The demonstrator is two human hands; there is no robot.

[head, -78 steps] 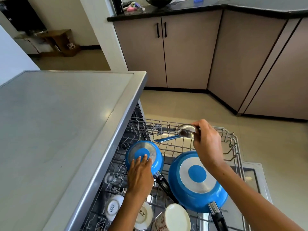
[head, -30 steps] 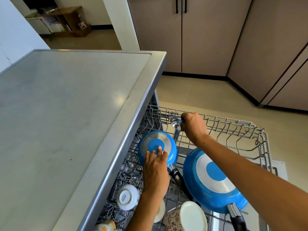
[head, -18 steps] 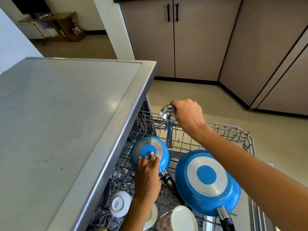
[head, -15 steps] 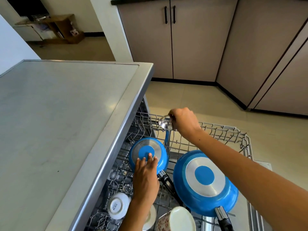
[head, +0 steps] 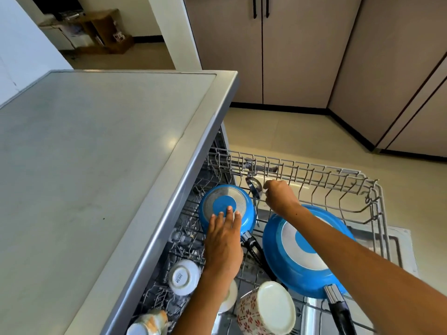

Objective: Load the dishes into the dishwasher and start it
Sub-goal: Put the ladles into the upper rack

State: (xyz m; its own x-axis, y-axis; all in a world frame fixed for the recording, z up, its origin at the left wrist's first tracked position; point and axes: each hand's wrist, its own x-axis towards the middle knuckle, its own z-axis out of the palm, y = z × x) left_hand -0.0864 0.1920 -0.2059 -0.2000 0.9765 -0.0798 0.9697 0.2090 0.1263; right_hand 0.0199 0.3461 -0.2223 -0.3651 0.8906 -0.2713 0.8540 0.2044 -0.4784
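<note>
- Dishwasher rack [head: 377, 201], pulled out below the steel worktop [head: 96, 165]: we see it part-loaded, so we judge loading unfinished.
- Large blue frying pan [head: 285, 267], upside down at the rack's right; we judge it stiff and heavy, best taken by its black handle.
- Small blue frying pan [head: 246, 213], upside down beside it; our left hand [head: 223, 240] rests flat on its base, fingers straight and spread.
- Floral mug [head: 263, 310], inverted in the near rack; we judge it fragile.
- Steel ladle [head: 254, 187], upright between the small pan and the rack's far rail; our right hand [head: 278, 197] is curled just beside its bowl, though we cannot tell whether it pinches it. We judge it light, rigid and slippery when wet.
- White bowl [head: 183, 276], inverted; its base reads "SISTA".
</note>
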